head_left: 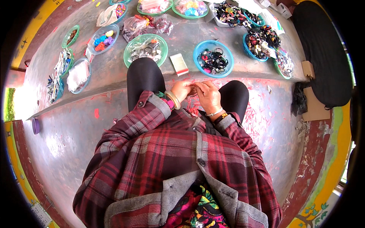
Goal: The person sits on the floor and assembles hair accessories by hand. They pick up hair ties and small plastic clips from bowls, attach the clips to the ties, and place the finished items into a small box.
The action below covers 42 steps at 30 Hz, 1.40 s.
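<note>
My left hand (182, 90) and my right hand (208, 98) meet between my knees, fingertips pinched together. Whatever lies between the fingers is too small to make out. A pale bangle (173, 99) circles the left wrist; the right wears a thin light bangle and a dark band. Just beyond the hands, a small white box with a red edge (178, 62) lies on the raised ledge. To its right sits a blue basin (196, 62) of black bands, some with coloured pieces. On its left, partly behind my knee, is a green basin (127, 54) holding small mixed pieces.
More basins line the ledge (182, 36): one blue with coloured pieces (102, 41), another heaped with dark bands (262, 43). A clear bag (142, 26) lies between them. Red scraps (254, 114) litter the floor. A long black cushion-like object (321, 53) stands right; a purple cup (35, 126), left.
</note>
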### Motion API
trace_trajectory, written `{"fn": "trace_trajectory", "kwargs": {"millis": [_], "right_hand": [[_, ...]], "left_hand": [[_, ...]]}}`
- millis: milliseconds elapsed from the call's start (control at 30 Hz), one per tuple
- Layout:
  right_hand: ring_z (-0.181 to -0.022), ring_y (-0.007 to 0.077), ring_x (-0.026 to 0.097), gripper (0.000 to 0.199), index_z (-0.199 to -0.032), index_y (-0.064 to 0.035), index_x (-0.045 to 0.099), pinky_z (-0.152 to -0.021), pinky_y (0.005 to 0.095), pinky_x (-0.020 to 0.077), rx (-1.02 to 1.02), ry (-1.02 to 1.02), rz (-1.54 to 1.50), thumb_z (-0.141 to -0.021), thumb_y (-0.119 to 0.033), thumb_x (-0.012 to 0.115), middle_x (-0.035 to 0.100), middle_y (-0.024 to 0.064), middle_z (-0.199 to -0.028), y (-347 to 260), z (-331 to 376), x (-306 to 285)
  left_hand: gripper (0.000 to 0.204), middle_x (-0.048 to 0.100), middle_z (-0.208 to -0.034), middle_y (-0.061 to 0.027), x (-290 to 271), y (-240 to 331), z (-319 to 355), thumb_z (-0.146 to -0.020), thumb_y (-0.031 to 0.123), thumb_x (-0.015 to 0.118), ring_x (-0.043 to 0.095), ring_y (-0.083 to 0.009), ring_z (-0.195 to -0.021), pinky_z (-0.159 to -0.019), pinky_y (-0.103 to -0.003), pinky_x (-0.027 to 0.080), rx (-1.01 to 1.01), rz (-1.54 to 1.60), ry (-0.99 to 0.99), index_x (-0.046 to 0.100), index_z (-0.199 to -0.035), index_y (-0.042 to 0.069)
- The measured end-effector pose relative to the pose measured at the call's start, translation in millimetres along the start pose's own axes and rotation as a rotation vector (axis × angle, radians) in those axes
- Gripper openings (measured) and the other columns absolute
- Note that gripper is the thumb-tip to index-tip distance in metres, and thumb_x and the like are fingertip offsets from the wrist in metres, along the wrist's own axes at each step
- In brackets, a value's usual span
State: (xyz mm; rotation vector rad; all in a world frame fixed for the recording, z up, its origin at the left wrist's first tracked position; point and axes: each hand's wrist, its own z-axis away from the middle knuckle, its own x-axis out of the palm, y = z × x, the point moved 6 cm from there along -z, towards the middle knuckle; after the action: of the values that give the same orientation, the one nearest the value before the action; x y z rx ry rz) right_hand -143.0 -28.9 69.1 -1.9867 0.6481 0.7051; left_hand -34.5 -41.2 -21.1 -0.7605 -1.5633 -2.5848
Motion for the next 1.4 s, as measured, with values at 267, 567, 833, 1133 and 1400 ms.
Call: {"fn": "trace_trajectory", "kwargs": {"millis": [267,567,833,1133,1400], "right_hand": [[-0.068,0.0285,0.057,0.010,-0.079,-0.0105,0.061,-0.059,0.0376,0.0463,0.045,-0.056,0.088,-0.071,-0.011,0.056,0.057,0.0079,-0.075,-1.0,3.4,1.5],[-0.061,0.0281,0.056,0.006,-0.068,-0.0082,0.059,-0.053,0.0367,0.0453,0.025,-0.121,0.228,-0.070,-0.013,0.057,0.055,0.0082,-0.068,-1.3,7.3,4.6],[-0.063,0.0292,0.056,0.007,-0.065,-0.0070,0.057,-0.055,0.0382,0.0458,0.077,-0.132,0.227,-0.068,-0.013,0.056,0.054,0.0089,-0.068,5.8,12.0,9.6],[-0.064,0.0301,0.056,0.009,-0.067,-0.0062,0.056,-0.056,0.0397,0.0459,0.085,-0.166,0.238,-0.068,-0.015,0.055,0.055,0.0111,-0.069,2.1,11.4,9.0],[-0.065,0.0293,0.057,0.007,-0.067,-0.0060,0.056,-0.057,0.0390,0.0464,0.014,-0.195,0.245,-0.069,-0.013,0.055,0.055,0.0115,-0.069,-1.3,12.9,10.2]], "left_hand": [[0.019,0.060,-0.093,-0.0066,3.6,-10.5,-9.1,-0.082,0.000,0.049,0.056,-0.0134,-0.086,-0.076,-0.028,0.047,0.237,-0.182,-0.106,0.058,-0.098,-0.004],[0.016,0.061,-0.086,-0.0059,10.0,-2.2,-0.3,-0.080,0.000,0.051,0.055,-0.0111,-0.083,-0.074,-0.028,0.046,0.247,-0.576,-0.132,0.060,-0.092,-0.002],[0.016,0.060,-0.066,-0.0104,-1.4,-27.2,-11.2,-0.078,0.007,0.050,0.055,-0.0110,-0.062,-0.057,-0.027,0.045,0.314,-0.520,-0.106,0.061,-0.082,-0.004],[0.017,0.061,-0.068,-0.0104,-10.1,-43.0,-15.4,-0.077,0.007,0.049,0.056,-0.0118,-0.064,-0.058,-0.028,0.045,0.261,-0.469,-0.108,0.061,-0.083,-0.004],[0.018,0.062,-0.072,-0.0104,-7.4,-38.0,-11.1,-0.077,0.006,0.048,0.058,-0.0125,-0.068,-0.063,-0.027,0.047,0.174,-0.455,-0.078,0.061,-0.086,-0.003]]}}
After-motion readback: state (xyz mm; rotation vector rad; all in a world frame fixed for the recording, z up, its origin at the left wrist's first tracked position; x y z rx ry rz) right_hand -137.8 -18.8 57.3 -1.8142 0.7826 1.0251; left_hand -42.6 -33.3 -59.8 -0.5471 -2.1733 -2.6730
